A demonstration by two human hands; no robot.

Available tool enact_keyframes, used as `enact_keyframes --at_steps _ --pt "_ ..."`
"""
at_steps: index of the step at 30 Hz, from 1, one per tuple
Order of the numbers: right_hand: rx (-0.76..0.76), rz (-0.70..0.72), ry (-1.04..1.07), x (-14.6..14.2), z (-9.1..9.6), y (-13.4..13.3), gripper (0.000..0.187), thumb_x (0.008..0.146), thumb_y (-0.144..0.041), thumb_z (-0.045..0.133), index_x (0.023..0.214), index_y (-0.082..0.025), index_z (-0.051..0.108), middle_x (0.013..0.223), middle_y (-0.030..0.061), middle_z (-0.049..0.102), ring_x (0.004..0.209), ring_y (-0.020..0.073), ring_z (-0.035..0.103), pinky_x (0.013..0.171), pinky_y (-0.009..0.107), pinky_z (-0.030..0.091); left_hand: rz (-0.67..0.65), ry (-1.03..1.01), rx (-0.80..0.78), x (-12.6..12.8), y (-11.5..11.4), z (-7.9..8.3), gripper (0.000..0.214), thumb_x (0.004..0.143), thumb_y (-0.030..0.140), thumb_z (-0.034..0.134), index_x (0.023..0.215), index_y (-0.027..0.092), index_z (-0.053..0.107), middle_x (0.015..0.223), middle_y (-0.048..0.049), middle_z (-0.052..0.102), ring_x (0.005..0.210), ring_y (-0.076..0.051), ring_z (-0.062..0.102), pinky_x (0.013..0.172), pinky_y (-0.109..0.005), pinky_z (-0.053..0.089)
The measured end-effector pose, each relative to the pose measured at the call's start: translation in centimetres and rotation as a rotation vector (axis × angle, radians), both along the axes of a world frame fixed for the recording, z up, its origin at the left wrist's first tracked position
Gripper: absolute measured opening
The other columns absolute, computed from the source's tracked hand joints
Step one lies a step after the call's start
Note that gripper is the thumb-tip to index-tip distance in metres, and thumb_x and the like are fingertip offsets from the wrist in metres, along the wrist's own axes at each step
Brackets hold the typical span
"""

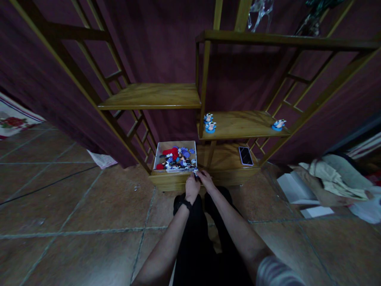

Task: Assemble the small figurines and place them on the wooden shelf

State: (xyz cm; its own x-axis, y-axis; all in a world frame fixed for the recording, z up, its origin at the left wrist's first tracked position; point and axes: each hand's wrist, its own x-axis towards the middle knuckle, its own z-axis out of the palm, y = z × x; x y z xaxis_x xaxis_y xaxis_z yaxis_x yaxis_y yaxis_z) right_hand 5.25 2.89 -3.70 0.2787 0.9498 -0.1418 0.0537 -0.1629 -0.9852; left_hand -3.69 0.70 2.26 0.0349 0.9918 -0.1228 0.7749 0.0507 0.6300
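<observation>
My left hand (193, 186) and my right hand (206, 179) meet just in front of the low shelf, closed together on a small figurine (195, 171). Its white and blue top shows above my fingers; the lower part is hidden. Right behind and to the left of my hands stands an open white box (157, 153) of jumbled figurines (178, 157) in red, blue, white and black. Two blue-based figurines (210, 127) stand close together at the left end of the middle shelf. A similar figurine (279, 125) is at that shelf's right end.
A phone (245, 155) lies on the bottom shelf to the right. The wooden shelf unit (151, 95) has upright posts and a higher left shelf. White cardboard (297, 188) and cloth (336, 180) lie on the floor at right. A black cable (50, 184) crosses the tiles at left.
</observation>
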Motion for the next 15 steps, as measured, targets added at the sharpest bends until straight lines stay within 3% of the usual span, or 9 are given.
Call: enact_keyframes --at_steps 15 --pt "0.013 -0.024 -0.076 0.1 -0.2 0.2 0.029 0.068 -0.047 0.051 0.074 -0.02 0.058 0.075 -0.0007 0.061 0.076 0.0149 0.055 0.071 0.025 0.041 -0.113 0.119 0.09 0.8 -1.1 -0.4 0.05 0.077 0.009 0.041 0.127 0.009 0.038 0.109 -0.018 0.057 0.096 -0.02 0.059 0.079 -0.024 0.044"
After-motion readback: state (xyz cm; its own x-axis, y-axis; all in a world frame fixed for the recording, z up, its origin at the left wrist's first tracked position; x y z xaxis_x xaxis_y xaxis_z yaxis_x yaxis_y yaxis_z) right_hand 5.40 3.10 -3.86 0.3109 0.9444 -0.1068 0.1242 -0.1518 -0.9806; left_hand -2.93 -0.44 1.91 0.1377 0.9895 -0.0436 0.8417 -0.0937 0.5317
